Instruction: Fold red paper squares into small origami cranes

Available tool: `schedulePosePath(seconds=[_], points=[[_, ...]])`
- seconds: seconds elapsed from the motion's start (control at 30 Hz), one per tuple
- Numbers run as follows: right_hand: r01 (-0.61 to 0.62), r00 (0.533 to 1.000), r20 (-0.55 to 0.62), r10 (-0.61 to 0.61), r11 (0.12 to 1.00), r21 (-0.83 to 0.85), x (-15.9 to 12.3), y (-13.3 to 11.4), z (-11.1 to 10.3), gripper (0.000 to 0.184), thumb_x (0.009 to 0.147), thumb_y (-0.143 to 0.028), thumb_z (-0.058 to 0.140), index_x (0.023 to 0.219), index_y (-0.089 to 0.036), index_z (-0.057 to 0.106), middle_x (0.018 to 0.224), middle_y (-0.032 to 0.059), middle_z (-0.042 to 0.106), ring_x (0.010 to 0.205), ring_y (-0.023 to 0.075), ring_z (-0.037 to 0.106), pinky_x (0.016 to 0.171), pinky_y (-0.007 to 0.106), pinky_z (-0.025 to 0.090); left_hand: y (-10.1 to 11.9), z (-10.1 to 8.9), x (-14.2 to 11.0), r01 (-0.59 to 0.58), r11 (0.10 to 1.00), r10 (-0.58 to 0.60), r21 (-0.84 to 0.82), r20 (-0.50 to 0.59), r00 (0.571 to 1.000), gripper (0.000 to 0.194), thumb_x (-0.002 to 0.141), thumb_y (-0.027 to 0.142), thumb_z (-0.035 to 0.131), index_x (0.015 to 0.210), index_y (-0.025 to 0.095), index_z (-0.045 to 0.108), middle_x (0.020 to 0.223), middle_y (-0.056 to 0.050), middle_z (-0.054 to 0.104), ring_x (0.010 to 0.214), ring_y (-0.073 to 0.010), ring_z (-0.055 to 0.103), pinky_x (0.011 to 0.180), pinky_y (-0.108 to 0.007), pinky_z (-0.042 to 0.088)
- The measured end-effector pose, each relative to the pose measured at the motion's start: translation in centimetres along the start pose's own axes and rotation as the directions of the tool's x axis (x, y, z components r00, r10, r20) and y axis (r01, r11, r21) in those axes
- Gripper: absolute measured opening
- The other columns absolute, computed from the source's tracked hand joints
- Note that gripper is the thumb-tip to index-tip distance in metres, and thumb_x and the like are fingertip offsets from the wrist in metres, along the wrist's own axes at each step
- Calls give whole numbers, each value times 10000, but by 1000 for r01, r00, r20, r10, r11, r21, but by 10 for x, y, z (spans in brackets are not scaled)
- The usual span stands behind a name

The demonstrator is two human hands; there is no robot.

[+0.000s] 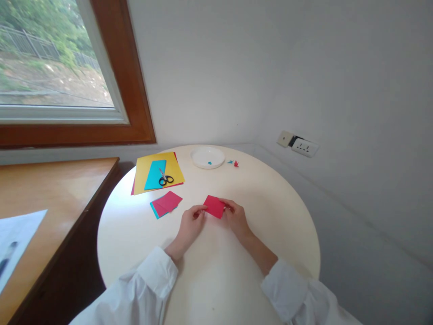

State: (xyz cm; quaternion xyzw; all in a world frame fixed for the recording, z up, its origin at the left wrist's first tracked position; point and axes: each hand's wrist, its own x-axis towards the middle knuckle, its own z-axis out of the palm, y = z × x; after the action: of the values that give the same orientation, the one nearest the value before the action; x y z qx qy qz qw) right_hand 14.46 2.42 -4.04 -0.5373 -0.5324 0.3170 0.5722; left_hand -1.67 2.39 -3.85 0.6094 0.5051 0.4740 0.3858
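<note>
A small red paper square [214, 206] lies near the middle of the round cream table [264, 212]. My left hand [190, 224] pinches its left corner with thumb and fingers. My right hand [235, 217] pinches its right edge. Both hands rest on the tabletop, with white sleeves behind them.
A stack of small pink and teal squares [166, 203] lies to the left. Further back are yellow, red and teal sheets [157, 173] with black-handled scissors [165, 178] on top. A white plate [207, 158] and two tiny folded paper pieces [233, 162] sit at the far edge. A wooden ledge [50, 203] is at left.
</note>
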Motion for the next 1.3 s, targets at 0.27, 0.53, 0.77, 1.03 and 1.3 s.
schedulePosePath(seconds=[0.27, 0.53, 0.77, 1.03, 1.3], points=[[180, 965, 216, -149, 974, -134, -3, 1, -25, 384, 690, -91, 511, 1032, -181, 660, 1010, 86, 640, 805, 153, 626, 716, 294, 536, 9, 1, 1, 41, 997, -43, 63, 30, 999, 213, 645, 189, 610, 835, 151, 699, 627, -23, 650, 562, -148, 544, 570, -261, 426], [460, 881, 316, -351, 790, -406, 15, 10, -37, 441, 693, -86, 591, 1107, -233, 616, 1110, 105, 526, 1041, 240, 514, 888, 419, 484, 23, 1, 19, 22, 995, -28, 92, 68, 997, 206, 591, 204, 644, 784, 168, 703, 600, -11, 637, 533, -133, 522, 547, -248, 406], [597, 802, 377, -464, 653, -465, 48, 9, -30, 452, 724, -130, 596, 1157, -259, 568, 1215, 115, 456, 1151, 275, 416, 905, 479, 454, 24, 0, 41, 101, 995, -101, 26, -17, 995, 181, 569, 244, 681, 727, 157, 689, 551, 4, 601, 520, -132, 511, 519, -242, 385], [658, 745, 456, -486, 649, -382, 38, -1, -36, 328, 775, -173, 581, 1093, -251, 587, 1100, 89, 560, 1052, 216, 514, 906, 409, 451, 20, -3, 38, 152, 987, -150, -48, 36, 988, 191, 584, 288, 698, 717, 152, 686, 538, 10, 601, 512, -122, 524, 499, -225, 390], [695, 716, 454, -530, 602, -394, 42, 0, -37, 168, 800, -143, 556, 898, -234, 659, 916, 58, 649, 890, 187, 585, 814, 362, 452, 25, -3, 35, 146, 988, -141, -53, 94, 986, 139, 594, 279, 701, 684, 174, 686, 645, -21, 685, 604, -160, 605, 569, -242, 454]])
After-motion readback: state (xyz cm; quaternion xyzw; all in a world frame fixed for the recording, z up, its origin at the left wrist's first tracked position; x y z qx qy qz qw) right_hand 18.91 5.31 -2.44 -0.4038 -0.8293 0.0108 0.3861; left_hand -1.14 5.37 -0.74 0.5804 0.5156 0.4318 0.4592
